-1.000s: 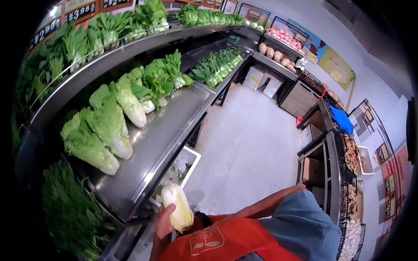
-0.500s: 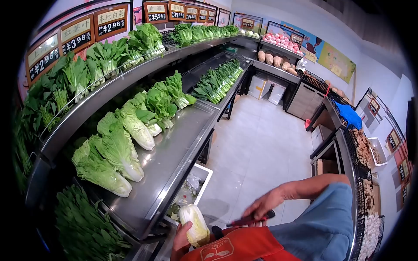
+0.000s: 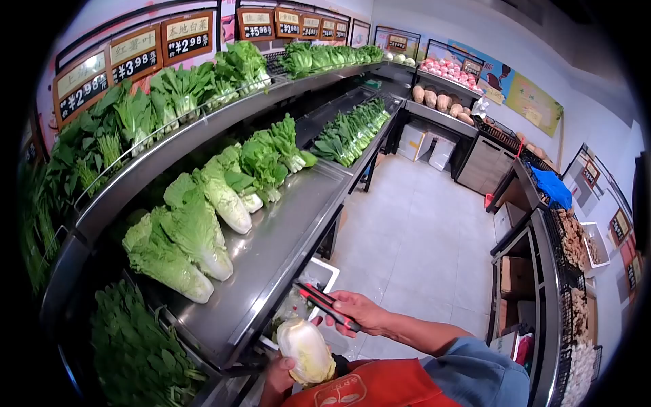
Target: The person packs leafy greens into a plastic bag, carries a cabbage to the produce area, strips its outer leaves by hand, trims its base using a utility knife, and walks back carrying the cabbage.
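My left hand [image 3: 277, 377] is wrapped round the lower side of a trimmed napa cabbage [image 3: 306, 353], its pale base pointing up and away from me. My right hand [image 3: 358, 311] grips a red and black knife [image 3: 324, 302] that looks like a utility knife. Its front end points left, just above the cabbage and apart from it; the blade itself cannot be made out. Beyond the cabbage, a white box [image 3: 327, 275] on the floor holds leaf scraps. Several leafy napa cabbages [image 3: 203, 247] lie on the metal shelf [image 3: 281, 220] to the left.
An upper rack [image 3: 163, 129] carries leafy greens under price signs [image 3: 186, 35]. Dark greens [image 3: 139, 339] sit at lower left. The metal shelf's front edge runs close beside my left hand. Pale floor tiles [image 3: 413, 217] stretch ahead, with crates of ginger [image 3: 568, 234] and garlic [image 3: 582, 366] at right.
My right hand has moved left and up with the knife, from beside the apron to above the cabbage. The cabbage stays in my left hand. The view has shifted slightly.
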`<action>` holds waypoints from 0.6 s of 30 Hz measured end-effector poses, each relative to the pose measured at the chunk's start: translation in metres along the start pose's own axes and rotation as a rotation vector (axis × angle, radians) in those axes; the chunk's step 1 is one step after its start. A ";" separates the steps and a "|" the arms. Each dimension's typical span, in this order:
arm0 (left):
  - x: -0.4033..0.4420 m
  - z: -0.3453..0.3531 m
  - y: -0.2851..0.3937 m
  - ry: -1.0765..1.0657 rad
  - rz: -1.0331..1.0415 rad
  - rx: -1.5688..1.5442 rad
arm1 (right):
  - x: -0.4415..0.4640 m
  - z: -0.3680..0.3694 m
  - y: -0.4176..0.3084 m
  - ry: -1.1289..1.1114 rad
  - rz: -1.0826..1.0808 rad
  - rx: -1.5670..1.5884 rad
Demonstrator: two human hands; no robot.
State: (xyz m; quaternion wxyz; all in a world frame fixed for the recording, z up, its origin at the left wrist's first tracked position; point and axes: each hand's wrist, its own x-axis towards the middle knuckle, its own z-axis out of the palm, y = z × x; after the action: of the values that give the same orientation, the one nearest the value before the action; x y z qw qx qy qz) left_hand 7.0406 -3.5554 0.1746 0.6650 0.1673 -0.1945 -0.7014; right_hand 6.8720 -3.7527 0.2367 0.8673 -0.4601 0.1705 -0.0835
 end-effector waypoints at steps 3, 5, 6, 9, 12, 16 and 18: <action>-0.022 -0.016 -0.008 0.189 -0.015 0.165 | 0.008 0.022 0.014 0.038 0.145 -0.208; -0.023 -0.012 -0.001 0.115 0.040 0.302 | 0.032 -0.001 0.060 0.120 -0.036 -0.390; -0.024 0.007 0.009 0.070 -0.050 0.266 | 0.029 0.007 0.056 0.113 0.011 -0.383; -0.023 0.000 0.008 0.014 -0.064 0.316 | 0.022 0.019 0.050 0.091 0.135 -0.370; -0.022 -0.007 0.014 0.065 -0.023 0.413 | 0.028 0.034 0.035 -0.067 0.207 -0.395; -0.022 -0.023 0.006 0.078 -0.039 0.368 | 0.028 0.024 0.045 -0.027 0.271 -0.425; -0.017 -0.020 0.004 0.125 -0.042 0.366 | 0.031 0.014 0.065 0.031 0.174 -0.372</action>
State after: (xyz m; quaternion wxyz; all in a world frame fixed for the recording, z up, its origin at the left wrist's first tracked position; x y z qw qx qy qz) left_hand 7.0551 -3.5394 0.1593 0.6194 0.3330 -0.2736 -0.6562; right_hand 6.9056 -3.7152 0.1837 0.7685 -0.5947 0.2355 0.0175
